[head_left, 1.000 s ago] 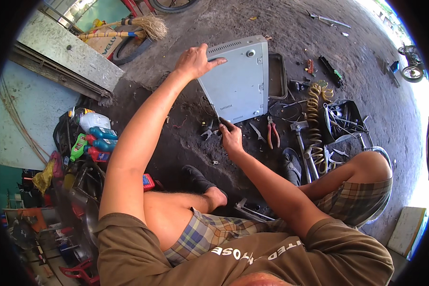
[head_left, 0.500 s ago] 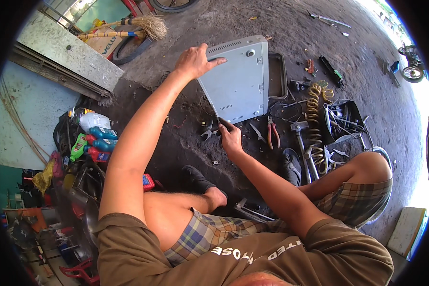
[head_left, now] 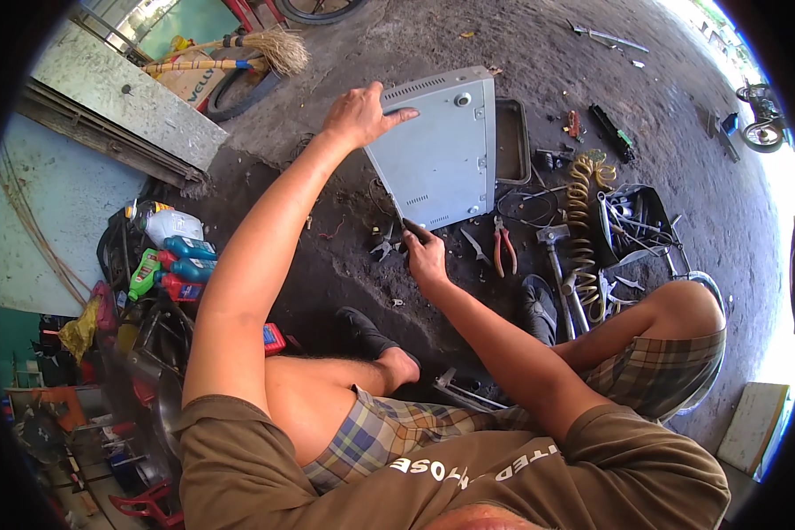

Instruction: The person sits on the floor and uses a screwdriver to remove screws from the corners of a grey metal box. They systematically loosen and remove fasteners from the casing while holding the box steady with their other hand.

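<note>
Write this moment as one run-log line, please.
left hand: holding flat pale-grey slotted casing | right hand: at its near corner | red-handled metal pliers: on dark ground

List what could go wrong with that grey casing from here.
Slipping: the left hand holds the grey casing by its upper left edge, so it might tip if that hold loosens.

Pinching: the right hand is at the casing's near left corner, where fingers could get caught if it drops.

Scratching: the red-handled pliers lie close to its near edge and could mark it if it shifts onto them.
</note>
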`<act>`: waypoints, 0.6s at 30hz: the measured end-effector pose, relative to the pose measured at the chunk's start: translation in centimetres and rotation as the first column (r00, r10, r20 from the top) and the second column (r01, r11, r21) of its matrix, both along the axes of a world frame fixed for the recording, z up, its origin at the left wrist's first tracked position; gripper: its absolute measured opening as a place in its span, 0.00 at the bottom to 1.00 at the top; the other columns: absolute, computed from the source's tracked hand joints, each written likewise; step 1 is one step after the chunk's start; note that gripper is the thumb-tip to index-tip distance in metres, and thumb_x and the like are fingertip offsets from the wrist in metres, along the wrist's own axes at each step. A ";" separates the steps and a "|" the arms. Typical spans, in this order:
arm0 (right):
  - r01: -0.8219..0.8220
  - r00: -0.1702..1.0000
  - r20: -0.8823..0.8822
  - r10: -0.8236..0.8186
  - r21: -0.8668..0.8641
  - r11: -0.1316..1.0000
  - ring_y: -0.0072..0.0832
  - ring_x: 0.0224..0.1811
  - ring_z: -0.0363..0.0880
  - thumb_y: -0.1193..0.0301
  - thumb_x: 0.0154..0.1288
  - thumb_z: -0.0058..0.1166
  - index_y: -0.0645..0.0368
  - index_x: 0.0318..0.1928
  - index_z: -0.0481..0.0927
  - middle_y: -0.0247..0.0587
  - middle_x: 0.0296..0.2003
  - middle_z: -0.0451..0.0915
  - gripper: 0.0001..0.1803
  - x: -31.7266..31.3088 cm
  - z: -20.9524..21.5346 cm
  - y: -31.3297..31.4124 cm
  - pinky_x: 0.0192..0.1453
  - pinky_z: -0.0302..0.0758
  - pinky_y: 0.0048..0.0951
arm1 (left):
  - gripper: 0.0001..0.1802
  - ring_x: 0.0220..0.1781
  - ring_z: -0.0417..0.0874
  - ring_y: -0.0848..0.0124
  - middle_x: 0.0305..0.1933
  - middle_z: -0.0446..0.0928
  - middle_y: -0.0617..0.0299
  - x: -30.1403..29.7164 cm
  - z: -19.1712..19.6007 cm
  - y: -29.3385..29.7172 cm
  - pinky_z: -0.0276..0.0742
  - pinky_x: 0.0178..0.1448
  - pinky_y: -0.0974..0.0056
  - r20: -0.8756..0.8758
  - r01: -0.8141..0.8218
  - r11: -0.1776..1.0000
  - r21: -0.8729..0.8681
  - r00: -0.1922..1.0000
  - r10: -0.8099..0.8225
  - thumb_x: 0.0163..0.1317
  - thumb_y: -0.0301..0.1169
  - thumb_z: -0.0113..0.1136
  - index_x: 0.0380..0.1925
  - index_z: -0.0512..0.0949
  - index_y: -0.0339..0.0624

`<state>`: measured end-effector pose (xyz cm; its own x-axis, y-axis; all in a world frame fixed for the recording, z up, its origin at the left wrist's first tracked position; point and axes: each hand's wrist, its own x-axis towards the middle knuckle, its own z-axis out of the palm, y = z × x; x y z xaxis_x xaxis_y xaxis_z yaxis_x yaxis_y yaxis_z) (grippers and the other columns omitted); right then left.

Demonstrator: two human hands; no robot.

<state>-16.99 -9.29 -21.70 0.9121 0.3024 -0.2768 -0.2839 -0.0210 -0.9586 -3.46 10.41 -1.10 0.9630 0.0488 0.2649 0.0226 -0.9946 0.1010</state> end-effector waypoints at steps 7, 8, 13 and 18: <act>0.018 0.998 -0.059 -0.016 0.043 0.999 0.13 0.20 0.65 0.68 0.81 0.58 0.58 0.68 0.86 0.23 0.27 0.77 0.21 0.0 0.5 0.3 0.24 0.62 0.24 | 0.54 0.55 0.91 0.40 0.47 0.89 0.35 0.0 -0.1 0.2 0.89 0.59 0.43 -0.015 -0.006 1.000 0.010 1.000 0.006 0.59 0.80 0.63 0.51 0.82 0.32; 0.028 0.997 -0.078 -0.025 0.030 0.999 0.13 0.20 0.65 0.67 0.81 0.58 0.58 0.68 0.86 0.23 0.27 0.78 0.20 0.0 0.7 0.3 0.24 0.63 0.25 | 0.53 0.55 0.91 0.40 0.47 0.89 0.35 0.1 -0.1 0.2 0.89 0.59 0.43 -0.002 0.001 1.000 0.007 1.000 -0.001 0.59 0.80 0.64 0.51 0.82 0.32; 0.010 0.978 -0.206 0.015 0.118 0.993 0.15 0.20 0.67 0.65 0.81 0.60 0.58 0.66 0.87 0.24 0.26 0.76 0.20 -0.3 2.0 -0.2 0.22 0.63 0.26 | 0.53 0.56 0.91 0.40 0.47 0.89 0.35 0.1 -0.2 0.3 0.89 0.59 0.42 -0.006 -0.004 1.000 0.012 1.000 0.004 0.59 0.80 0.64 0.50 0.82 0.31; 0.038 0.936 -0.351 0.031 0.188 0.981 0.17 0.20 0.64 0.63 0.81 0.59 0.56 0.62 0.88 0.23 0.25 0.72 0.17 -0.2 2.1 -0.7 0.21 0.60 0.27 | 0.53 0.55 0.91 0.40 0.47 0.89 0.35 0.1 -0.2 0.3 0.89 0.59 0.42 -0.008 0.010 1.000 0.001 1.000 -0.010 0.59 0.79 0.64 0.50 0.82 0.31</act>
<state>-17.19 -10.04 -19.59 0.7682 0.3773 -0.5171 -0.6023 0.1523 -0.7836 -3.40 10.76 -1.28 0.9655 0.0388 0.2576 0.0134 -0.9949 0.0997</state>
